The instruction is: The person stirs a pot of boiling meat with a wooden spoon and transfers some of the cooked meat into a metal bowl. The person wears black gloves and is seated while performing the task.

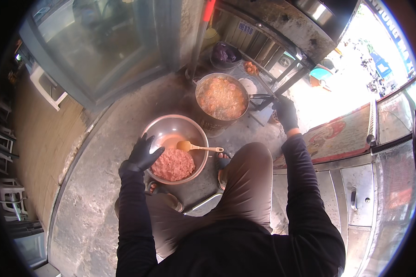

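Note:
My left hand (144, 154), in a black glove, is at the left rim of a wide steel bowl (200, 138), fingers spread and thumb over the meat. Inside the bowl lies a mound of pink minced meat (173, 165). A tan spoon (194, 147) rests on it, handle across the right rim. Beyond the bowl stands a round pot (217, 123) of bubbling liquid with orange pieces (222, 98). From its right side a dark handle (260, 96) reaches toward my gloved right hand (285, 114), whose fingers look closed around its end. What the handle belongs to is unclear.
Behind the pot are a dark tub (225, 55) with a purple bag and some orange fried pieces (251, 69). A metal-framed stand (286, 83) rises at the far right. A glass-panelled door (101, 51) is at left, with white plastic stools (4, 143) beyond the step.

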Action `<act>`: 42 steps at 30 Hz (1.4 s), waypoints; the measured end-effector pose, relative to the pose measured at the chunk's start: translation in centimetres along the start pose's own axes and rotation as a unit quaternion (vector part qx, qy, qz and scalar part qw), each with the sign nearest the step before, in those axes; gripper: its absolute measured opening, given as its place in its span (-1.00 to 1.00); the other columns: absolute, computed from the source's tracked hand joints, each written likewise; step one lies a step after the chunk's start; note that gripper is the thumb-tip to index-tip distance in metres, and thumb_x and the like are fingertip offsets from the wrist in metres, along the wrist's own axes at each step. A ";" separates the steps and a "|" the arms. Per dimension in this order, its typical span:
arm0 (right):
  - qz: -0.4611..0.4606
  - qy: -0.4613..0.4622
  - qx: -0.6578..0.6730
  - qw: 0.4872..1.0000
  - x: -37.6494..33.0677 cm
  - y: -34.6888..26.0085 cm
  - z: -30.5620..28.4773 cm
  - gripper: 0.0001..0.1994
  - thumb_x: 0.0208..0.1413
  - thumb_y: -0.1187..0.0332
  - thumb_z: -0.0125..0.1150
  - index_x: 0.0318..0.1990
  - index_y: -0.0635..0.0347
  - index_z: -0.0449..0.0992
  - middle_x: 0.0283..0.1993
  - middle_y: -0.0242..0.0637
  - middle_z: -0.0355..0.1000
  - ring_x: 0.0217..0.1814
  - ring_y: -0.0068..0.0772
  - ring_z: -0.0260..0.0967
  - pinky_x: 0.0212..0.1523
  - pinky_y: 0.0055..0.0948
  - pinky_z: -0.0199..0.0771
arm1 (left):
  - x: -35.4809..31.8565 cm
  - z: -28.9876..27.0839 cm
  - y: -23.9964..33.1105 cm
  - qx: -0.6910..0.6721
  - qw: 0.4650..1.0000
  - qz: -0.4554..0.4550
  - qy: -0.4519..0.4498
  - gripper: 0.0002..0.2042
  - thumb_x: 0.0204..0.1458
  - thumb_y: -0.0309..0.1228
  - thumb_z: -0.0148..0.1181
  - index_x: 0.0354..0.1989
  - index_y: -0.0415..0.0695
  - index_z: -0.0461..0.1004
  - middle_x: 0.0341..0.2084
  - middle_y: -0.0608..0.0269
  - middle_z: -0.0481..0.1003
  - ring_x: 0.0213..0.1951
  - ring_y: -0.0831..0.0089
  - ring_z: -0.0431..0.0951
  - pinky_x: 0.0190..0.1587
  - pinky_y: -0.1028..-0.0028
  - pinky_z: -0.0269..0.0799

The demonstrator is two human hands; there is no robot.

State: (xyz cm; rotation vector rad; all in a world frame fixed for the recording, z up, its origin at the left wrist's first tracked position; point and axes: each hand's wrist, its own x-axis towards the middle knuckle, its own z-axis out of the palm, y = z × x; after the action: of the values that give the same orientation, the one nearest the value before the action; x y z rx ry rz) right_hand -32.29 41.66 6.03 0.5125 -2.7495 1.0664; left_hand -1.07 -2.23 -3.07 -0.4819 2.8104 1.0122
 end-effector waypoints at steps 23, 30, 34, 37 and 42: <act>0.031 0.233 -0.215 0.948 22.2 -10.6 -27.4 -0.60 0.22 0.02 0.05 0.01 0.03 0.61 -0.05 -0.08 0.60 0.01 0.02 0.55 0.01 -0.11 0.49 | 1.1 1.2 -2.1 0.030 0.999 -0.012 -0.022 -0.15 0.07 0.19 0.21 0.40 -0.18 0.22 0.44 -0.27 0.03 0.45 -0.19 0.05 0.45 0.06 0.02; -0.061 0.333 -0.240 0.910 19.2 -10.6 -25.4 -0.56 0.23 -0.01 0.04 0.02 0.09 0.61 -0.08 -0.07 0.61 0.02 0.00 0.56 0.03 -0.17 0.51 | 0.9 0.8 -1.5 0.062 0.998 -0.019 -0.024 -0.18 0.08 0.16 0.22 0.37 -0.23 0.27 0.44 -0.27 0.04 0.45 -0.18 0.06 0.44 0.08 0.05; -0.380 0.190 -0.466 0.776 11.7 -6.5 -12.7 -0.63 0.24 0.08 0.17 0.05 0.07 0.61 -0.10 -0.05 0.60 -0.05 -0.02 0.56 -0.01 -0.22 0.55 | 0.1 0.7 -1.1 0.034 0.999 -0.005 0.009 -0.24 0.12 0.09 0.22 0.38 -0.17 0.26 0.43 -0.21 0.09 0.46 -0.11 0.04 0.45 0.10 0.03; -0.338 -0.087 -0.287 0.892 4.4 -2.6 -0.2 -0.73 0.20 0.14 0.21 -0.07 0.05 0.64 -0.15 -0.17 0.61 -0.20 0.00 0.58 -0.15 -0.15 0.59 | -0.1 0.2 -0.4 -0.015 0.999 -0.030 -0.008 -0.25 0.14 -0.02 0.28 0.38 -0.25 0.24 0.46 -0.20 0.01 0.49 0.08 0.04 0.45 0.24 0.05; -0.084 -0.210 -0.344 0.911 -2.1 -0.7 6.5 -0.70 0.16 0.10 0.21 -0.12 0.09 0.63 -0.17 -0.15 0.59 -0.13 -0.09 0.58 -0.13 -0.13 0.57 | -0.3 -0.6 0.2 0.012 1.000 -0.026 -0.013 -0.22 0.11 0.08 0.22 0.37 -0.23 0.25 0.43 -0.25 0.05 0.47 -0.06 0.03 0.46 0.14 0.03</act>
State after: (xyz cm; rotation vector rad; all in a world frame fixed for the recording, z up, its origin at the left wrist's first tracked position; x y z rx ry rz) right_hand -30.13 37.33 1.15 0.9066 -3.0816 -0.1084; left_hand -0.89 -2.36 -2.45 -0.5319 2.7685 0.9664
